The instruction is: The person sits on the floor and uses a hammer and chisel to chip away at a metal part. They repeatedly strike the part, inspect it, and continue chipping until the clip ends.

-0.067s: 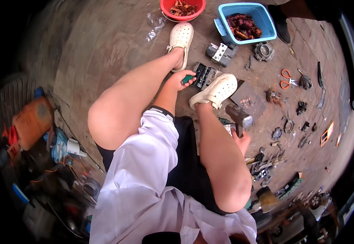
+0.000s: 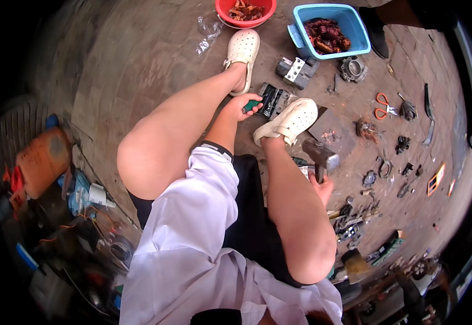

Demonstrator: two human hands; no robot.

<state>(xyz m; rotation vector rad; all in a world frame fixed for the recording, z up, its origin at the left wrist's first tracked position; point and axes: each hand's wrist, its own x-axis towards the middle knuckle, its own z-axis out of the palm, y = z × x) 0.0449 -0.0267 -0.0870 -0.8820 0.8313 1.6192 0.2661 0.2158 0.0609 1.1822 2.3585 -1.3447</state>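
My left hand [image 2: 245, 107] is closed around the green handle of a screwdriver [image 2: 251, 105], whose front end reaches a black box-like part [image 2: 272, 101] with a grey metal side. That part lies on the ground between my two cream clogs, close against the right one [image 2: 290, 120]. Beyond my right shin, my right hand [image 2: 322, 189] grips a hammer [image 2: 322, 155] by its handle, head up. My leg hides some of the right hand and forearm. The screwdriver's tip cannot be made out against the dark part.
Ahead stand a red bucket [image 2: 246, 20] and a blue basin [image 2: 304, 40] of copper-coloured scrap. A metal block unit [image 2: 298, 72], orange-handled scissors [image 2: 383, 106], a flat plate [image 2: 331, 131] and many small parts lie to the right. An orange jerrycan [image 2: 43, 162] stands left. Someone's dark shoe [image 2: 378, 39] is beside the basin.
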